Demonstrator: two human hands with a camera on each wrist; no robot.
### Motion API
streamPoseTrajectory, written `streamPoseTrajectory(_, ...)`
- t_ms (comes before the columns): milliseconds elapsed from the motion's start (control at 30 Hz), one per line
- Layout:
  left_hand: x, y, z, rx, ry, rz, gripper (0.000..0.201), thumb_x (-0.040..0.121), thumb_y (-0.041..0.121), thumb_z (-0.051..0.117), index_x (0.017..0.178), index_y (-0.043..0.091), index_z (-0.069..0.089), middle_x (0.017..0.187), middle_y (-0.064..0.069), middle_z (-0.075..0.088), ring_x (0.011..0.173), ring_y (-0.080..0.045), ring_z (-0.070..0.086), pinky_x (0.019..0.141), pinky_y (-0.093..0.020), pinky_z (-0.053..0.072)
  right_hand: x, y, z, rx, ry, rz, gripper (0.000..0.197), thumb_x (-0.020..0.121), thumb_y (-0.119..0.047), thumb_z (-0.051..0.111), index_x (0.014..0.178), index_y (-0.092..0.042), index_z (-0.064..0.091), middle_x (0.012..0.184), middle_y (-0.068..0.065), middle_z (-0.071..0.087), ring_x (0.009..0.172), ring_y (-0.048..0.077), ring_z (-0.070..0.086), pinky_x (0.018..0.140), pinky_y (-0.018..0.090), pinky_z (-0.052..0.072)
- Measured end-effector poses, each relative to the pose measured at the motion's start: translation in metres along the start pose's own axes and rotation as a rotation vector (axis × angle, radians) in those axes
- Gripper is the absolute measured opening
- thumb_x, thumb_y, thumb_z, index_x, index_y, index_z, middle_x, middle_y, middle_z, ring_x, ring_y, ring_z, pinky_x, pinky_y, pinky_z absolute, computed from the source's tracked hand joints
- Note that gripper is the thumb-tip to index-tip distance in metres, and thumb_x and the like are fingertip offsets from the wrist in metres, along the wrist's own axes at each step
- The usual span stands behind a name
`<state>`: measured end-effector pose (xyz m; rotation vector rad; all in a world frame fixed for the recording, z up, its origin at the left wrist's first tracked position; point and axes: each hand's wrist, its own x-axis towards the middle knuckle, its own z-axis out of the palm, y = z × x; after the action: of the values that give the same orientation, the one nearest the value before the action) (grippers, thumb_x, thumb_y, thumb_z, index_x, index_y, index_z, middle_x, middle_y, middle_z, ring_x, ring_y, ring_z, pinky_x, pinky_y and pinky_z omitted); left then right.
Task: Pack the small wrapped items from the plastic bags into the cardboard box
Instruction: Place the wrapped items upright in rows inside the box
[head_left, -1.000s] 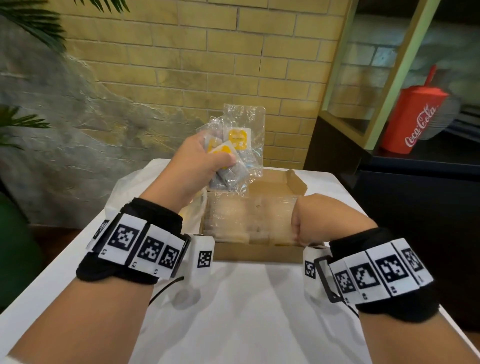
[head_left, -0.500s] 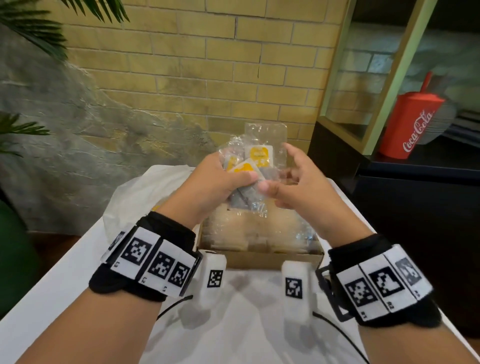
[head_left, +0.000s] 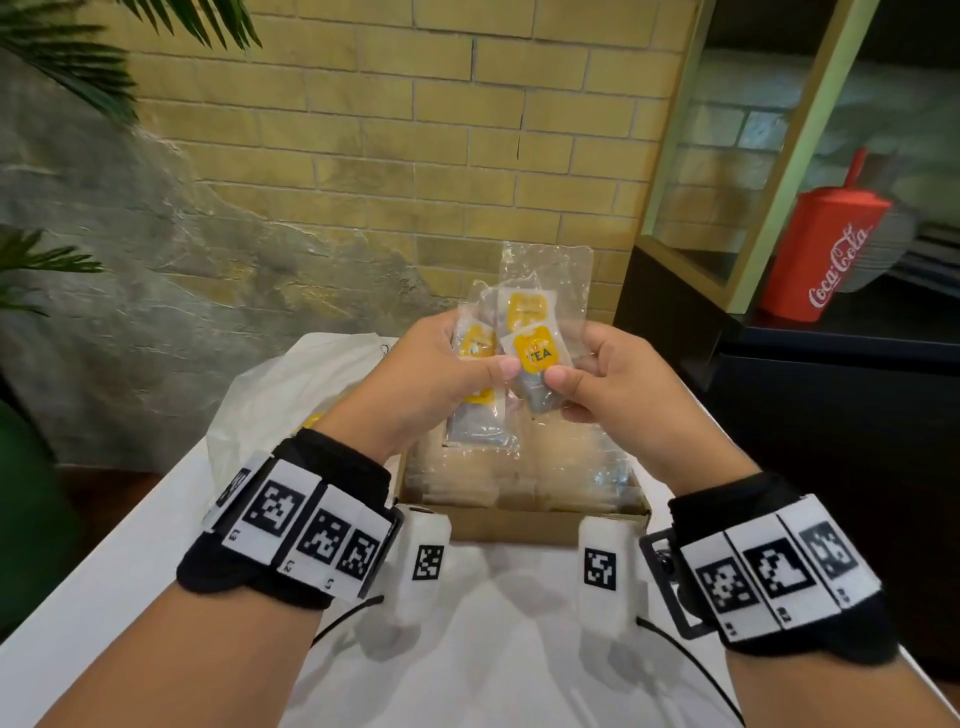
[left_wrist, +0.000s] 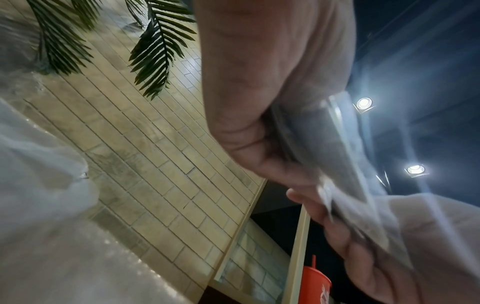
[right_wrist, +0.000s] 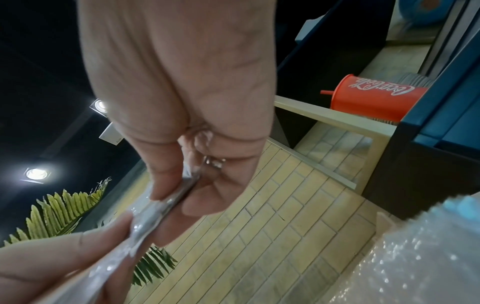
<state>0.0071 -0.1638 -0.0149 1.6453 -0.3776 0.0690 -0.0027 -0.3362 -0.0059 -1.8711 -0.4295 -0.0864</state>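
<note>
2 hands, 1 clear plastic bag, 4 yellow-labelled tea packets visible, 1 cardboard box, 1 red cup.

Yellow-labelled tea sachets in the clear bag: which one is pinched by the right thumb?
The front sachet reading TEA, tilted, with the right hand thumb on its lower edge. The others sit behind it or under the left hand.

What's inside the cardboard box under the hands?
The cardboard box holds rows of pale wrapped packets under shiny clear plastic. The hands and the bag of tea packets they hold cover the back part, so what lies there can't be seen.
</note>
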Motion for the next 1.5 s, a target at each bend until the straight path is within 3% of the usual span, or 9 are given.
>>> streamPoseTrajectory(133, 0.001, -0.002, -0.001, 0.024, 0.049, -0.006, 0.019, 0.08, 0.008, 0.07, 0.093, 0.021, 0.066, 0.088, -0.003, 0.074, 0.08, -0.02, 0.069, 0.084, -0.044, 0.053, 0.002, 0.002, -0.001, -0.06, 0.046, -0.026, 0.032, 0.089, -0.005, 0.057, 0.118, -0.018, 0.058, 0.076, -0.006, 0.068, 0.058, -0.006, 0.061, 0.054, 0.009, 0.048)
streamPoseTrajectory(233, 0.001, 0.002, -0.004, 0.053, 0.107, -0.014, 0.017, 0.083, 0.008, 0.067, 0.096, 0.018, 0.067, 0.096, -0.014, 0.073, 0.09, -0.036, 0.066, 0.087, -0.058, 0.05, 0.004, 0.005, -0.004, -0.14, 0.13, -0.093, 0.016, 0.086, -0.006, 0.062, 0.093, -0.02, 0.065, 0.072, -0.01, 0.064, 0.056, -0.01, 0.056, 0.056, 0.011, 0.044)
streamPoseTrajectory(333, 0.001, 0.005, -0.015, 0.05, 0.221, 0.025, 0.018, 0.086, 0.006, 0.063, 0.091, 0.023, 0.065, 0.09, -0.008, 0.073, 0.08, -0.025, 0.07, 0.073, -0.042, 0.057, 0.005, 0.009, -0.008, -0.269, 0.146, -0.082, 0.008, 0.085, -0.01, 0.064, 0.084, -0.015, 0.069, 0.076, -0.005, 0.066, 0.069, -0.003, 0.055, 0.064, 0.015, 0.042)
streamPoseTrajectory(600, 0.002, 0.009, -0.033, 0.014, 0.377, 0.091, 0.02, 0.087, 0.005, 0.062, 0.082, 0.025, 0.061, 0.085, 0.002, 0.068, 0.076, -0.014, 0.065, 0.063, -0.028, 0.054, 0.002, 0.016, 0.007, -0.792, -0.321, 0.081, 0.027, 0.085, -0.008, 0.061, 0.066, -0.025, 0.054, 0.071, -0.009, 0.054, 0.075, 0.011, 0.051, 0.057, 0.014, 0.034)
streamPoseTrajectory(833, 0.003, 0.01, -0.026, 0.05, 0.335, 0.057, 0.018, 0.086, 0.007, 0.063, 0.086, 0.025, 0.061, 0.086, 0.002, 0.069, 0.075, -0.011, 0.066, 0.066, -0.028, 0.054, 0.002, 0.016, 0.005, -0.792, -0.307, 0.052, 0.022, 0.085, -0.003, 0.059, 0.097, -0.016, 0.072, 0.087, -0.012, 0.06, 0.077, -0.002, 0.054, 0.063, 0.003, 0.037)
streamPoseTrajectory(1033, 0.001, 0.008, -0.015, 0.049, 0.232, 0.008, 0.018, 0.084, 0.007, 0.065, 0.091, 0.024, 0.065, 0.095, -0.006, 0.072, 0.085, -0.025, 0.068, 0.079, -0.043, 0.055, 0.006, 0.011, 0.008, -0.455, 0.02, 0.018, 0.038, 0.084, -0.038, 0.063, 0.118, -0.024, 0.059, 0.092, -0.002, 0.065, 0.086, 0.011, 0.059, 0.077, 0.024, 0.047)
streamPoseTrajectory(1200, -0.004, 0.003, 0.006, 0.286, -0.023, -0.013, 0.021, 0.079, 0.015, 0.072, 0.099, 0.02, 0.067, 0.086, -0.001, 0.073, 0.078, -0.023, 0.069, 0.075, -0.037, 0.055, 0.004, 0.007, 0.007, -0.156, 0.213, -0.06, 0.013, 0.083, -0.018, 0.067, 0.075, -0.02, 0.057, 0.067, 0.001, 0.06, 0.062, 0.01, 0.057, 0.065, 0.031, 0.048)
streamPoseTrajectory(1367, -0.003, 0.006, -0.001, 0.304, 0.151, -0.009, 0.006, 0.084, 0.022, 0.068, 0.083, 0.022, 0.062, 0.066, 0.007, 0.062, 0.053, -0.01, 0.055, 0.045, -0.017, 0.042, 0.006, 0.011, -0.007, -0.238, 0.266, -0.069, 0.009, 0.082, -0.012, 0.067, 0.074, -0.016, 0.063, 0.068, -0.001, 0.058, 0.065, 0.01, 0.051, 0.068, 0.03, 0.046)
streamPoseTrajectory(1500, 0.0, 0.008, -0.018, 0.226, 0.377, 0.052, 0.016, 0.088, 0.025, 0.063, 0.078, 0.031, 0.053, 0.082, 0.011, 0.061, 0.074, -0.003, 0.058, 0.062, -0.02, 0.043, 0.005, 0.01, -0.012, -0.493, 0.013, 0.002, 0.006, 0.083, -0.008, 0.065, 0.08, -0.012, 0.069, 0.079, 0.003, 0.065, 0.069, 0.009, 0.053, 0.065, 0.022, 0.042)
